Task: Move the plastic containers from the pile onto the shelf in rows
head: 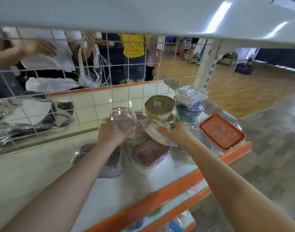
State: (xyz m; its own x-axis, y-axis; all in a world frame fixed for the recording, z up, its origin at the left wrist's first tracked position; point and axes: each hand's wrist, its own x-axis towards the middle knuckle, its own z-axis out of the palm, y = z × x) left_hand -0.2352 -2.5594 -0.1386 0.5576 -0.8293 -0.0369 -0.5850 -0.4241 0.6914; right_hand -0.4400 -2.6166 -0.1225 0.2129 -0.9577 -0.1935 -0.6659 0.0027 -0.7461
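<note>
Two bare forearms reach in from the bottom edge over a white shelf (43,164) with an orange front lip. The left hand (112,134) grips a clear, purple-tinted container (122,119) wrapped in shiny film and holds it upright. The right hand (174,133) lies with nearly straight fingers against a tilted clear container (157,134), also film-wrapped; whether the thumb closes round it cannot be told. Below them lies a flat purple-lidded box (150,154), and a greyish container (111,164) sits partly under the left forearm. Behind stand a round olive-lidded tub (159,106) and a stack of blue bowls (189,108); an orange-lidded box (222,131) sits at the shelf's right end, close to the lip. The containers crowd the right half; bare shelf spreads to the left, bounded behind by a wire grid (93,64) and above by another shelf.
</note>
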